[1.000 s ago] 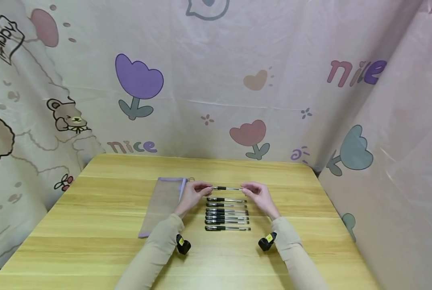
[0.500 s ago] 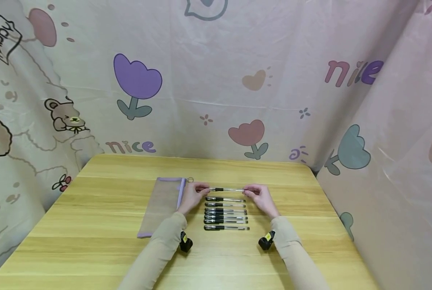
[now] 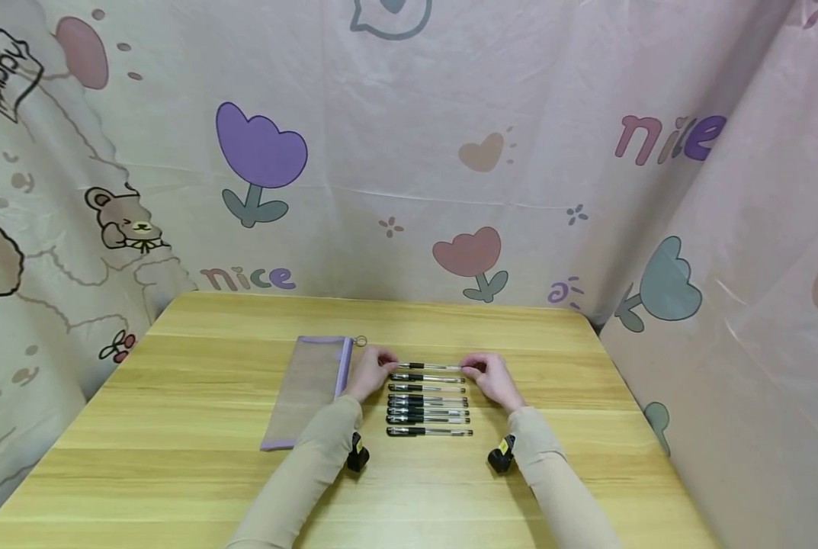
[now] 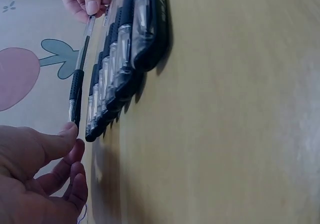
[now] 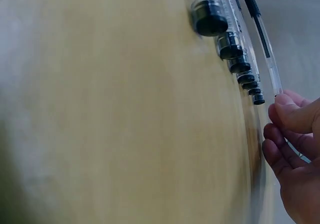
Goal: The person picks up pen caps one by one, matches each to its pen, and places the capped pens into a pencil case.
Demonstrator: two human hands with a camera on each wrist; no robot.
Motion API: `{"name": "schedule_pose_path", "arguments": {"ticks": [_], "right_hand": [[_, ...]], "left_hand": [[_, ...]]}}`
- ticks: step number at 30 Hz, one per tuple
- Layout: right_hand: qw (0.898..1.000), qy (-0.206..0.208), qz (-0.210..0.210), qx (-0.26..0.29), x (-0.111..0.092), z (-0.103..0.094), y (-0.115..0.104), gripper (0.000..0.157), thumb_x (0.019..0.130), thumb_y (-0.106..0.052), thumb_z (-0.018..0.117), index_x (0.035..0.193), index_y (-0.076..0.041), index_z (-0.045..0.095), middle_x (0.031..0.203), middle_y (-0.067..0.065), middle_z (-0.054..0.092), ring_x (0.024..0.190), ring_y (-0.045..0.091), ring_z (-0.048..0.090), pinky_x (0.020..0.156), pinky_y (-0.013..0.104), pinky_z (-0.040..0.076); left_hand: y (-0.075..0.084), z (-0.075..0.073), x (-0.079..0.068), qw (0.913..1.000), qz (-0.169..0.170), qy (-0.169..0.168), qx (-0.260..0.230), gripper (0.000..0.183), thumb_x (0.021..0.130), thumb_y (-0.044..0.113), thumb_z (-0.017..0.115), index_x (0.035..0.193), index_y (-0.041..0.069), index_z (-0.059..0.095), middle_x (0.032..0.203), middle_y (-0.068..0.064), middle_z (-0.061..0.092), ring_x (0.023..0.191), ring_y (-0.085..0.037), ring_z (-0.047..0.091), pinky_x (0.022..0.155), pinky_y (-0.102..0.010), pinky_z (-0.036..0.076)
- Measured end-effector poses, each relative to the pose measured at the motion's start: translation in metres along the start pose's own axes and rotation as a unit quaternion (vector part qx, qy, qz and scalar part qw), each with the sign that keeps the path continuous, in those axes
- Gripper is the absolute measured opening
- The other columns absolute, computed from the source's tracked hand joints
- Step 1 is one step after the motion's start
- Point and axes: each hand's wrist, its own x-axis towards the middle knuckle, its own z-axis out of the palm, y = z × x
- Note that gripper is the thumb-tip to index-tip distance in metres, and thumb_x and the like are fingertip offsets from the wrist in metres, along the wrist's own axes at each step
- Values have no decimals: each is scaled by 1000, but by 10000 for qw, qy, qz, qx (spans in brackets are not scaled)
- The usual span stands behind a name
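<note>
A clear-barrelled gel pen (image 3: 428,367) with a black grip is stretched level between both hands, just beyond the far end of a row of similar pens (image 3: 428,432). My left hand (image 3: 373,372) pinches its capped black end between thumb and fingertips. At the other end, my right hand (image 3: 488,375) pinches the clear tail. In the left wrist view the held pen (image 4: 79,79) appears raised beside the row, with the left thumb (image 4: 62,139) on its cap. The right wrist view shows the right thumb (image 5: 295,111) against the pen's tail.
A mesh zip pouch (image 3: 306,389) with purple edging lies flat left of the pens, its key ring (image 3: 360,341) at the far corner. The left forearm partly covers it. All of this lies on a wooden table (image 3: 141,427) with a printed curtain (image 3: 381,152) behind.
Both hands have brought the held pen nearer to the far end of the row, toward the person. The other pens and the pouch have stayed put.
</note>
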Motion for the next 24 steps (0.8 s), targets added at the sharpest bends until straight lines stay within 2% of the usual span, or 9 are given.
{"name": "schedule_pose_path", "arguments": {"ticks": [10, 17, 24], "right_hand": [[9995, -207, 175, -162, 4, 2, 0, 9, 88, -1, 71, 94, -5, 77, 98, 12, 76, 91, 23, 67, 86, 39, 54], [9991, -204, 229, -294, 6, 4, -1, 7, 88, 0, 72, 92, -3, 77, 96, 13, 76, 87, 21, 66, 82, 36, 53], [9987, -295, 326, -272, 7, 4, -2, 8, 89, -1, 71, 94, -4, 78, 98, 12, 76, 83, 17, 63, 77, 33, 52]], "left_hand": [[-3, 5, 3, 9999, -27, 112, 77, 6, 89, 2, 71, 94, 1, 75, 93, -14, 74, 88, -26, 66, 87, -42, 55], [-2, 5, 3, 9999, -91, 117, 61, 7, 90, 0, 69, 95, 0, 74, 95, -15, 74, 91, -29, 67, 90, -45, 55], [-2, 6, 3, 9992, -95, 189, 327, 8, 89, 0, 69, 94, 1, 75, 96, -15, 76, 93, -31, 69, 90, -45, 55]]}}
